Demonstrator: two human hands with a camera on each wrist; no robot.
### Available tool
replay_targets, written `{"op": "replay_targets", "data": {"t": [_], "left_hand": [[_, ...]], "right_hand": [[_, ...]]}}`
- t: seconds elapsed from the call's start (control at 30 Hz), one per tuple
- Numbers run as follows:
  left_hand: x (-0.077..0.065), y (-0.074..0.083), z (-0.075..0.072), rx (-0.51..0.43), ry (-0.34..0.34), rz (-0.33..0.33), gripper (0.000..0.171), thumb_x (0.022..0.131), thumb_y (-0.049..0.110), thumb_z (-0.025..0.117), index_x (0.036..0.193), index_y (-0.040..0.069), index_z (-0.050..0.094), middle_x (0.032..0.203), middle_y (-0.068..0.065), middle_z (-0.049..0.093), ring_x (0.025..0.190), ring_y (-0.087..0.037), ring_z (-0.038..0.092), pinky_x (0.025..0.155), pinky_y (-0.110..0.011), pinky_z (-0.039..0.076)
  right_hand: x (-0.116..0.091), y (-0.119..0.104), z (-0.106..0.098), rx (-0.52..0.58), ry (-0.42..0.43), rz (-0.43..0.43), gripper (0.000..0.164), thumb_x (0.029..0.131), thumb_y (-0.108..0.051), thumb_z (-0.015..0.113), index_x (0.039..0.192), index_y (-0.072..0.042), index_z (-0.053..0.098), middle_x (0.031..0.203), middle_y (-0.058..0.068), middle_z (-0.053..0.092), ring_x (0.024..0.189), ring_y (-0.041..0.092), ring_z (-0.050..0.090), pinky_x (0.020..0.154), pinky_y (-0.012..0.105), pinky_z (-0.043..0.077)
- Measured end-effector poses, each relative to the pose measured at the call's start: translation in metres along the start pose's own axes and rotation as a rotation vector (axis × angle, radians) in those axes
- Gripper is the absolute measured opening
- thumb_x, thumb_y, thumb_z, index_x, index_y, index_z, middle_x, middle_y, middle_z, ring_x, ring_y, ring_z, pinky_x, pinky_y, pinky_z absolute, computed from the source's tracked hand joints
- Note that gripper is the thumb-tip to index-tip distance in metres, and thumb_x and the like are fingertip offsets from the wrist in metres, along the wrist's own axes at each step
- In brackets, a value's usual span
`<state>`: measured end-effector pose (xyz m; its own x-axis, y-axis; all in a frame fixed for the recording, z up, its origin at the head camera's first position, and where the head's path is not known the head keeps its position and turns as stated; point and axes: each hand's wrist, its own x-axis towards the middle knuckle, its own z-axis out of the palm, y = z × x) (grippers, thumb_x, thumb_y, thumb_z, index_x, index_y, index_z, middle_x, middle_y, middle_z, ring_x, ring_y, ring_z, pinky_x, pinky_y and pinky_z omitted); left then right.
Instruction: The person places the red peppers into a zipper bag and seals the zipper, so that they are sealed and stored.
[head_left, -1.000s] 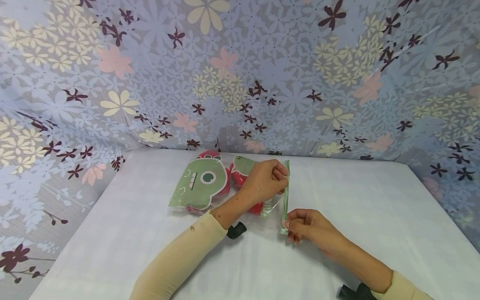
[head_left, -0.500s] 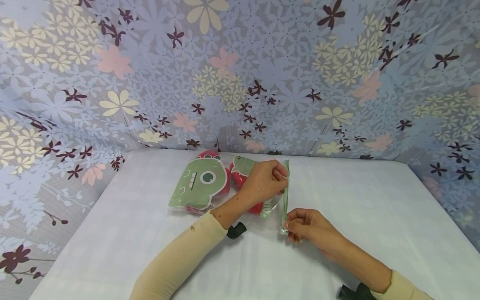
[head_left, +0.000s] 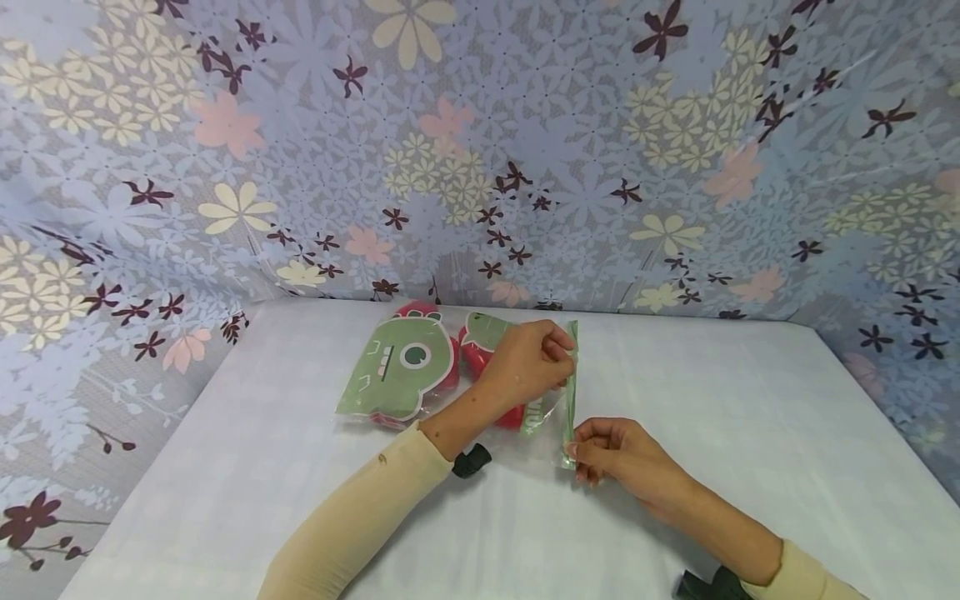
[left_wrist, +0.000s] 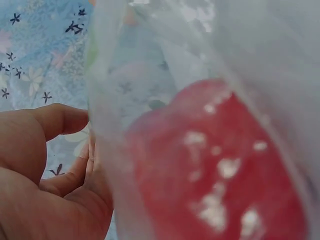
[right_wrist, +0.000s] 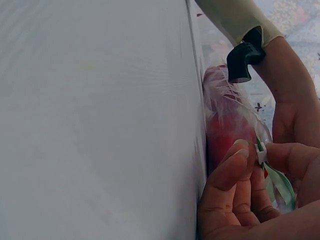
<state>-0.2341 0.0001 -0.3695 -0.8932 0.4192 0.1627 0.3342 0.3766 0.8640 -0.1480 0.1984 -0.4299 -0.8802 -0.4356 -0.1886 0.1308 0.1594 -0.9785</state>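
A clear plastic zip bag printed with a green one-eyed monster lies on the table, its green-edged opening towards the right. Red contents show through the plastic; in the left wrist view a glossy red item fills the bag, blurred, its kind unclear. My left hand reaches across the bag and pinches the far end of the green edge. At the near end, my right hand pinches the small white zip slider between thumb and fingers. Part of the bag is hidden under my left hand and forearm.
A white cloth covers the table. Behind it and at the sides hangs a floral curtain. Dark wrist-worn devices show at my left wrist and right wrist.
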Motion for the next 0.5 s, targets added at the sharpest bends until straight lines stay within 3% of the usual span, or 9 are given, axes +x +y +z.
{"op": "replay_targets", "data": {"t": [0.27,0.5], "left_hand": [[-0.009,0.005,-0.006,0.033,0.0,0.046,0.018,0.095,0.014,0.073,0.111,0.007,0.072,0.088,0.004,0.071,0.068,-0.004,0.069,0.063,-0.022,0.057],[-0.032,0.005,-0.005,-0.024,-0.027,0.038,0.012,0.095,0.011,0.071,0.107,0.009,0.07,0.087,0.002,0.069,0.066,-0.006,0.069,0.06,-0.024,0.056]], "right_hand": [[0.0,0.001,-0.003,0.021,0.013,-0.012,0.018,0.103,-0.013,0.068,0.106,0.003,0.061,0.085,0.005,0.069,0.073,0.012,0.067,0.065,0.026,0.057],[0.003,0.001,-0.007,0.024,0.029,-0.01,0.019,0.104,-0.013,0.066,0.107,0.004,0.061,0.087,0.005,0.07,0.076,0.013,0.068,0.067,0.026,0.058]]}}
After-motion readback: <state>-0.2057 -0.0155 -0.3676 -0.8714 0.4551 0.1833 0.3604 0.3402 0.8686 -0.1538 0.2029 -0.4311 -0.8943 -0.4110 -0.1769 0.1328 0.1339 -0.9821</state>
